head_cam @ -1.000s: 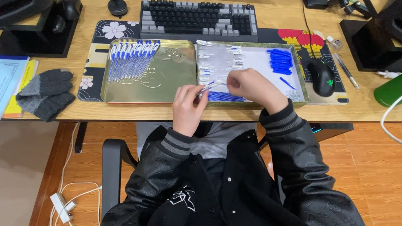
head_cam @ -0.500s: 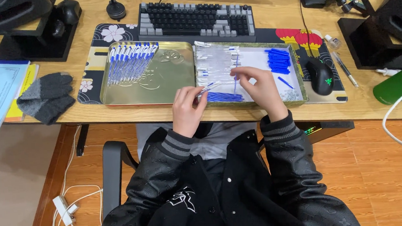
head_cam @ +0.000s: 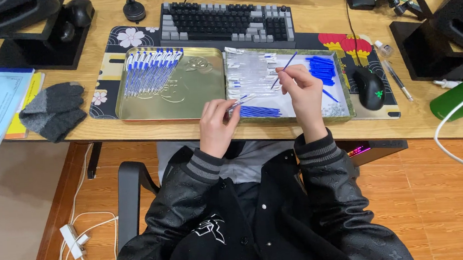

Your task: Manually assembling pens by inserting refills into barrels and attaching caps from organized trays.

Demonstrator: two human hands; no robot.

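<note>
While left hand [head_cam: 217, 126] pinches pen barrel [head_cam: 242, 101] | right hand [head_cam: 304, 90] lifts blue refill [head_cam: 284, 69]

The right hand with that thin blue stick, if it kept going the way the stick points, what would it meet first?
Probably the heap of clear tubes in the right tray: the right hand aims its blue stick up and left over them. Depth is unclear.
</note>
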